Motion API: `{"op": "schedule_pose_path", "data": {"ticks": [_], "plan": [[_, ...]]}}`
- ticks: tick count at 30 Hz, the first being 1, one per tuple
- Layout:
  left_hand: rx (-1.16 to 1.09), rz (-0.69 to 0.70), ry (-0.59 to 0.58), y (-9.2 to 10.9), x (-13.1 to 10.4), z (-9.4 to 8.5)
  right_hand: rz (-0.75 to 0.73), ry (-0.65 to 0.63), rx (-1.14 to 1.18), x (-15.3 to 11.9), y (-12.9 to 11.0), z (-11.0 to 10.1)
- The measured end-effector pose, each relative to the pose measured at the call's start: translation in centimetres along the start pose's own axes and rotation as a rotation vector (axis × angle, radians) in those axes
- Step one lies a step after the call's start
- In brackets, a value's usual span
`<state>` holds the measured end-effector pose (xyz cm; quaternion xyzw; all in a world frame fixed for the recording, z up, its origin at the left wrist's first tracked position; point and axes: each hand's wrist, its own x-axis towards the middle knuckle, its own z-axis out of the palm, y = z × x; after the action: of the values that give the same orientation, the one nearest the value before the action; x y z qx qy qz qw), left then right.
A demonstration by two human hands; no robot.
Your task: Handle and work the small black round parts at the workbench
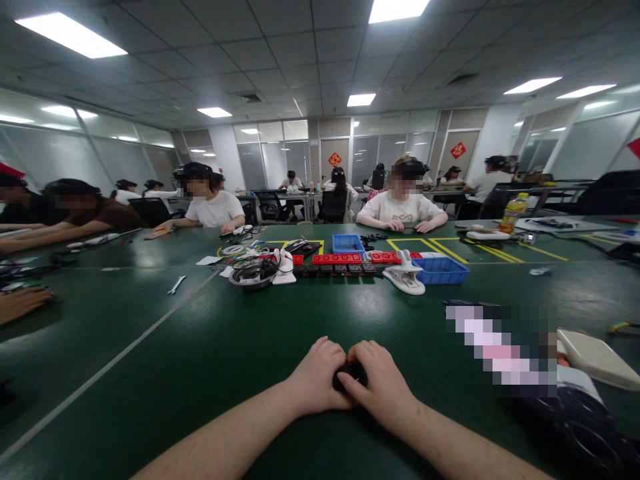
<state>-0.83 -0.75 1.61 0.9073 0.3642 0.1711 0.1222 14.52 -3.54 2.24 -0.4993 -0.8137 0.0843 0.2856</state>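
Note:
Both of my hands meet around a small black object (356, 375) just above or on the green table (240, 360). My left hand (320, 373) curls about its left side, with the fingers bent. From the other side, my right hand (379, 381) grips it, the thumb lying across its front. Most of the object is covered by my fingers, so its kind cannot be made out. It looks dark and rounded.
Ahead stand a row of red and black blocks (340, 259), blue bins (440, 269), a white clamp-like stand (406, 273) and a metal bowl of cables (253, 273). A wrench (177, 285) lies left, a beige case (600, 357) right. A person (403, 207) sits opposite.

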Motion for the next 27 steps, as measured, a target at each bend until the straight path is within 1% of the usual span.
{"op": "schedule_pose_path", "data": {"ticks": [6,8,13,16,19,22,27], "plan": [[0.009,0.022,-0.017,-0.1,0.1,0.0,0.006,-0.008,0.024,0.2,0.0,-0.1],[-0.001,0.033,-0.024,-0.4,0.1,0.1,-0.019,-0.009,0.040,0.1,0.0,-0.2],[-0.090,0.115,-0.079,-1.3,0.3,0.3,-0.201,-0.027,0.178,-0.2,-0.2,-0.7],[-0.108,0.135,-0.088,-1.7,0.3,0.4,-0.312,-0.040,0.258,-0.4,-0.4,-1.0],[-0.127,0.156,-0.083,-1.8,0.2,0.4,-0.375,-0.040,0.298,-0.5,-0.7,-1.1],[-0.139,0.173,-0.075,-1.8,0.2,0.3,-0.377,-0.055,0.320,-0.7,-0.9,-1.0],[-0.104,0.149,-0.095,-1.6,0.1,0.1,-0.353,-0.065,0.371,-1.0,-1.1,-0.9]]}}
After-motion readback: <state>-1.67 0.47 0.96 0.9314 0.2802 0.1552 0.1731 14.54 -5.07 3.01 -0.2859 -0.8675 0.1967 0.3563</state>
